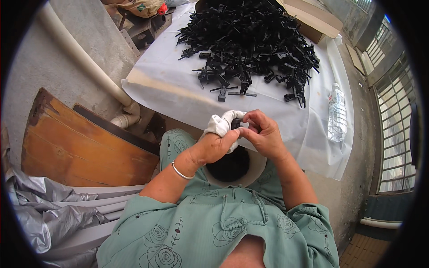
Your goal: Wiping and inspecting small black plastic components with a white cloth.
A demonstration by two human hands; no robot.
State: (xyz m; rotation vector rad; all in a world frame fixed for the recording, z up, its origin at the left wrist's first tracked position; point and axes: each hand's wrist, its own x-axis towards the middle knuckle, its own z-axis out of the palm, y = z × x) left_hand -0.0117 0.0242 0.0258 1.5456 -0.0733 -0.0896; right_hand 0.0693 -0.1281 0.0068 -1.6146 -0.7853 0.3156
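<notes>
Plenty of crumpled silver sheeting (pixel 53 219) at far left, then an orange-brown wooden board (pixel 89 143), both well apart from the work. Next rightward, the left hand (pixel 213 148), silver-coloured bangle (pixel 182 172) at the wrist, fingers closed on a white cloth (pixel 218 125); impossible to tell whether also wrapped in it. Thumb laid out straight, tip pointing right.

Then, between the hands, a black part (pixel 236 123), mostly hidden, against the cloth's right side and just above the left thumb tip in view. Long axis not readable from so short a showing stretch. To the left of the right fingertips and just beside them; nearer to the left hand, by way of the cloth. Below, a pale bucket (pixel 257 169), dark inside; ahead, on a white-covered table (pixel 165 89), a heap of black pieces (pixel 250 40).

Further right, the right hand (pixel 267 135), index finger curled, thumb reaching left almost to the left thumb; impossible to tell whether pinching the part. Farthest right, a clear bottle (pixel 337 116) on the table cover.
</notes>
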